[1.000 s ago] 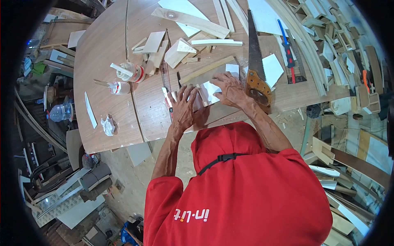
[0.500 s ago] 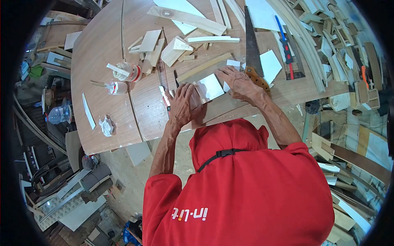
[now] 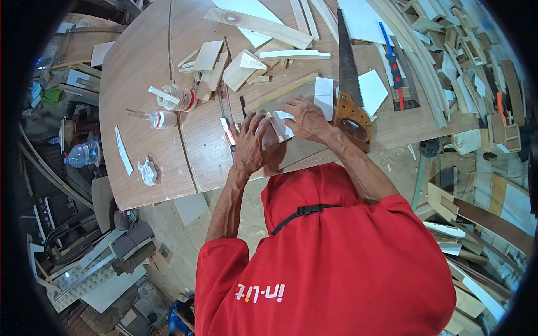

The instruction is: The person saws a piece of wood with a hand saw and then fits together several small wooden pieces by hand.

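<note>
My left hand (image 3: 251,141) is closed at the side of a small wooden block (image 3: 269,133), fingers curled over its edge and partly hiding it. Against that block is a white-faced piece (image 3: 282,125), largely covered by my right hand (image 3: 305,119), whose fingers press down on it. Just right of my right hand lies a white rectangular piece (image 3: 324,98). Beyond it rests a handsaw (image 3: 348,67) with a wooden handle. Left of my left hand are a red-and-white cutter-like tool (image 3: 227,133) and a clear ruler-like strip (image 3: 224,101).
Wood offcuts (image 3: 210,61) and a long wooden strip (image 3: 283,92) lie across the table (image 3: 145,106). Two containers, one holding white material (image 3: 176,98) and one with sticks (image 3: 162,119), stand left. A screwdriver (image 3: 395,73) and a set square (image 3: 412,84) lie right.
My right hand has moved left onto the white-faced piece, uncovering the white rectangular piece beside the saw. My left hand stays by the wooden block.
</note>
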Motion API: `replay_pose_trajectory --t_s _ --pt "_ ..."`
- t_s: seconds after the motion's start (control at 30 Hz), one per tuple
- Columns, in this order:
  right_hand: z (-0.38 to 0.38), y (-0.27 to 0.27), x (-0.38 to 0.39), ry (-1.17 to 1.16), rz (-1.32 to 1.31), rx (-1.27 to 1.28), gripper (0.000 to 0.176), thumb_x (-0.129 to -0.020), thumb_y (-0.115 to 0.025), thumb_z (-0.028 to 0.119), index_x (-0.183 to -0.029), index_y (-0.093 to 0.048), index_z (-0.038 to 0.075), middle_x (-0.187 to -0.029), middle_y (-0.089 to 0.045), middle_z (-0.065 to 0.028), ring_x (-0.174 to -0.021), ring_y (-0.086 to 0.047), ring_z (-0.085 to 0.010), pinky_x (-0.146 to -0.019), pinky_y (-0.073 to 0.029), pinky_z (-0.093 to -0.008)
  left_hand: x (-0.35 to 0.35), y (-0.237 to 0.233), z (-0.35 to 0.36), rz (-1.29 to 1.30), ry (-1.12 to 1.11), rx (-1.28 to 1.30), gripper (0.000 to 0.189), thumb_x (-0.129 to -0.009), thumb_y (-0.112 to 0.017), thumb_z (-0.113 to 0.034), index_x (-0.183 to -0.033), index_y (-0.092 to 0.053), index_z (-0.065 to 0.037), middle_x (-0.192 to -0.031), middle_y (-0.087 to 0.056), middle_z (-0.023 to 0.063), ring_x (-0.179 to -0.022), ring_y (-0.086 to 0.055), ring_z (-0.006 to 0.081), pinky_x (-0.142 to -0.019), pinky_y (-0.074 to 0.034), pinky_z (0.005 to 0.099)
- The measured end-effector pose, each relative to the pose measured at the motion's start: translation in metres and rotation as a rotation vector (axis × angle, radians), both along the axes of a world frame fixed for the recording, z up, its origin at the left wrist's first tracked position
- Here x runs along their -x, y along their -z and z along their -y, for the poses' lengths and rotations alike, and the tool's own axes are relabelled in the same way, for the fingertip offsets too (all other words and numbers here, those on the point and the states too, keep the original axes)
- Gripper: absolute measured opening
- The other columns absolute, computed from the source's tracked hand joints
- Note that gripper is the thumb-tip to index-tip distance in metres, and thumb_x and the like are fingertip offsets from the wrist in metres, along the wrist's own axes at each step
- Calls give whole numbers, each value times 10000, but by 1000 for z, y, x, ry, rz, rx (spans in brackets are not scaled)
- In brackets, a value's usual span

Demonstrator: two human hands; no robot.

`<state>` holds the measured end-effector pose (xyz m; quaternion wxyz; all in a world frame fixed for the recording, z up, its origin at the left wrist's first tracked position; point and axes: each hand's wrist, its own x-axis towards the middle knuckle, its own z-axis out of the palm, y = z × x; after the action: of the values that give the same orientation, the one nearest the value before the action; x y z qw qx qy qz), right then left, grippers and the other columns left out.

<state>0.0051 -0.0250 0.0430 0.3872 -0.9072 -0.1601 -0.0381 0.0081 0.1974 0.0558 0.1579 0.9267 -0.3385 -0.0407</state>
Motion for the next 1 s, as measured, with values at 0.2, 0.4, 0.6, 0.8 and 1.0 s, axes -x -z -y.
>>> replay_pose_trajectory --t_s 0.2,0.4,0.6,0.8,1.0 --pt "-17 9 -10 53 -58 73 298 -830 -652 151 -1115 -671 68 -1033 -666 -145 -1046 -601 -334 -916 -484 -412 2 4 0 -25 -23 37 737 -740 -765 -382 -1372 -465 -153 -1486 -392 63 -1408 -306 316 -1080 -171 712" --pt "-17 10 -15 26 -14 43 254 -835 -671 194 -1077 -711 130 -1037 -678 -104 -1037 -610 -315 -901 -492 -406 3 5 0 -26 -43 5 805 -722 -782 -341 -1422 -446 -131 -1485 -418 60 -1407 -323 286 -1141 -146 598" --pt "-16 20 -17 21 17 23 244 -826 -679 200 -1065 -716 164 -1040 -691 -62 -1013 -621 -291 -874 -503 -412 4 5 1 -34 -41 45 810 -718 -780 -305 -1430 -435 -133 -1483 -420 62 -1405 -324 293 -1144 -153 599" --pt "-17 26 -17 60 100 29 203 -830 -651 199 -1012 -739 193 -1015 -698 -8 -1012 -628 -245 -825 -543 -385 4 1 2 -58 -53 24 786 -724 -763 -277 -1427 -442 -136 -1480 -424 57 -1406 -322 297 -1149 -161 582" --pt "-15 22 -17 42 131 74 196 -815 -663 204 -993 -745 199 -997 -695 -2 -1025 -618 -235 -814 -547 -372 2 3 1 -33 -39 21 773 -711 -771 -292 -1405 -474 -127 -1475 -435 61 -1403 -327 296 -1142 -169 582"
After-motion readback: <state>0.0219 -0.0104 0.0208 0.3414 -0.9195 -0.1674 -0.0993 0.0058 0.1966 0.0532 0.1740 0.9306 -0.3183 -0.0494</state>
